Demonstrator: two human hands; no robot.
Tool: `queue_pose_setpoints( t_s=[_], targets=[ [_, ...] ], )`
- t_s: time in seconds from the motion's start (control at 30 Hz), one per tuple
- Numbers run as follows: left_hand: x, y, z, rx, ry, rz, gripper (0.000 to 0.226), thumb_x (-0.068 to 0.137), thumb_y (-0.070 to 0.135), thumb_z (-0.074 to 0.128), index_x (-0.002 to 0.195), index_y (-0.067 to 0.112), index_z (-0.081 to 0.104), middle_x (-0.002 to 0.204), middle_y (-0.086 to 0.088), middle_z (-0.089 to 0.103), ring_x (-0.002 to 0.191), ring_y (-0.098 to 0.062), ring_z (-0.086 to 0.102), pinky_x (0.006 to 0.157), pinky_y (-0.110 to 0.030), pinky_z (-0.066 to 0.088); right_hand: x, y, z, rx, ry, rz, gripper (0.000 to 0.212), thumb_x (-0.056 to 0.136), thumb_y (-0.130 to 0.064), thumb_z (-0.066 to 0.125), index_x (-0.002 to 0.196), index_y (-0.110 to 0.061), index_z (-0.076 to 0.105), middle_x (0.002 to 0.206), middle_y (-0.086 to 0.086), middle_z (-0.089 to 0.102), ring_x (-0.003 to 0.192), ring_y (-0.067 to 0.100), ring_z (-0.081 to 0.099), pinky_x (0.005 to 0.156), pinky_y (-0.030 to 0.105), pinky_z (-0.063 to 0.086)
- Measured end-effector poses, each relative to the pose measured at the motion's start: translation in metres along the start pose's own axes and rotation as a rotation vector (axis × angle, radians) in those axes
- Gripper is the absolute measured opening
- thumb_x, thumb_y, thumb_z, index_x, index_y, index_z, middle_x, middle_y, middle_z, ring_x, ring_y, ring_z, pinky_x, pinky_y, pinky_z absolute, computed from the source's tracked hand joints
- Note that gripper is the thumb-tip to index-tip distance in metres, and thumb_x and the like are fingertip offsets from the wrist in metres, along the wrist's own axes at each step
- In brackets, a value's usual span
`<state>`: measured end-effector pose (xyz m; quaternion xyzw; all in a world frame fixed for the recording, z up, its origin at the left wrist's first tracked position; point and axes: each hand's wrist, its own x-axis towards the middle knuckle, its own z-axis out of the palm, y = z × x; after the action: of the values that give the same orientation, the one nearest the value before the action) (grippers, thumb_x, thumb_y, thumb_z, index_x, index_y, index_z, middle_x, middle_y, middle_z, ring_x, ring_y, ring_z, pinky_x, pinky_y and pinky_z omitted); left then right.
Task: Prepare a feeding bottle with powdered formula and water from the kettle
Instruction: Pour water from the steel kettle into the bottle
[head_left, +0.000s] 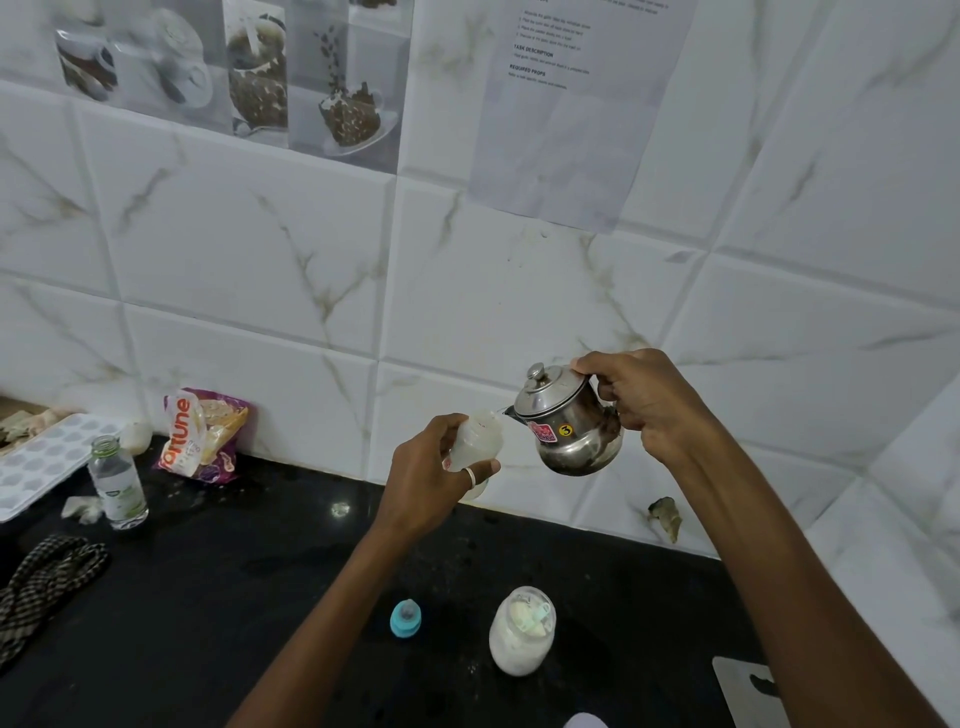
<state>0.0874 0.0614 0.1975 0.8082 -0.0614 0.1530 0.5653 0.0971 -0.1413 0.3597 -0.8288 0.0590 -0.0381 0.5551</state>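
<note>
My left hand (431, 473) grips a translucent feeding bottle (480, 439) with no cap, held up above the black counter (260, 571). My right hand (644, 400) holds the handle of a small steel kettle (569, 423), tilted left so its spout touches the bottle's open mouth. On the counter below stand the blue bottle cap with teat (405, 618) and an open glass jar of white formula powder (522, 631) with a scoop inside.
At the left sit a clear plastic bottle (117, 486), a purple Fortune packet (205, 436) leaning on the tiled wall, a white tray (36, 467) and a checked cloth (41, 587). A white board (748, 691) lies at the lower right.
</note>
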Motion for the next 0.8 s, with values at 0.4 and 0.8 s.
queue_pose_setpoints(
  t_s=[0.4,0.8],
  targets=[
    [-0.001,0.001,0.002,-0.002,-0.002,-0.003,0.066,0.079,0.034,0.086,0.136,0.018,0.055,0.131,0.001,0.063,0.11,-0.01,0.055,0.088,-0.017,0.045,0.002,0.005,0.001,-0.005,0.007,-0.008,0.011,0.087,-0.021,0.073,0.088,-0.01,0.072,0.056,-0.007,0.042,0.047,0.005,0.039,0.044,0.022,0.024],
    [0.001,0.006,0.006,0.013,-0.003,-0.014,0.067,0.08,0.032,0.086,0.137,0.017,0.054,0.133,0.0,0.062,0.115,-0.013,0.056,0.085,-0.013,0.043,0.008,0.018,-0.003,0.065,0.009,0.022,0.014,0.087,-0.022,0.074,0.076,-0.015,0.07,0.046,-0.014,0.044,0.041,0.004,0.039,0.043,0.021,0.025]
  ],
)
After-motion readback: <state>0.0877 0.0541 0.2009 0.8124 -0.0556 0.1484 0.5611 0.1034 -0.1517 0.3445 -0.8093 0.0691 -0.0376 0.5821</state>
